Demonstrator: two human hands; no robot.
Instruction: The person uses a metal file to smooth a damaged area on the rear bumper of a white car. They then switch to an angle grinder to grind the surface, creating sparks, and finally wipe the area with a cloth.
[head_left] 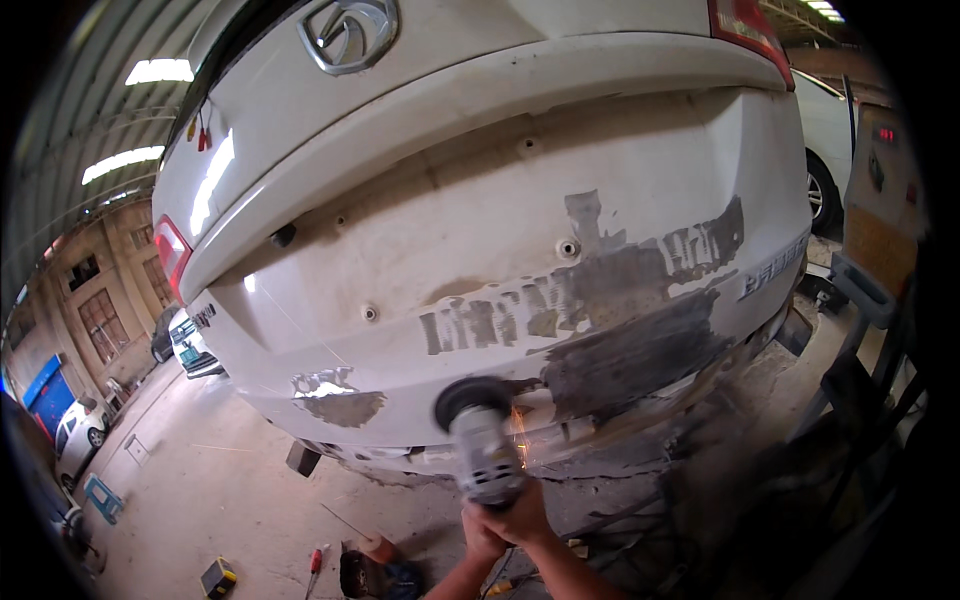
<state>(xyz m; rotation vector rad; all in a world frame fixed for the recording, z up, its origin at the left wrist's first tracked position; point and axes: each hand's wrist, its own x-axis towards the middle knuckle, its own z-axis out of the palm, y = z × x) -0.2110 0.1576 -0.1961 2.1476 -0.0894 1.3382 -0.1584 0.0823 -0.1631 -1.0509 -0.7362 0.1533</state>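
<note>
An angle grinder (487,462) with a dark round disc (466,398) is held up against the lower rear of a white car (480,215). Orange sparks fly beside the disc, on its right. My right hand (524,514) is closed around the grinder's rear body. Just below and left, my left hand (484,540) is closed on the same end, its fingers partly hidden. Bare, scraped grey metal patches (640,355) spread over the panel right of the disc, and a smaller scraped patch (342,402) lies to its left.
On the floor lie a red-handled screwdriver (315,568) and a yellow-and-black box (218,577). A blue stool (103,498) stands farther left. At right is a machine cabinet (882,190) with a lit red display. Cables trail near my forearms, and other cars are parked behind.
</note>
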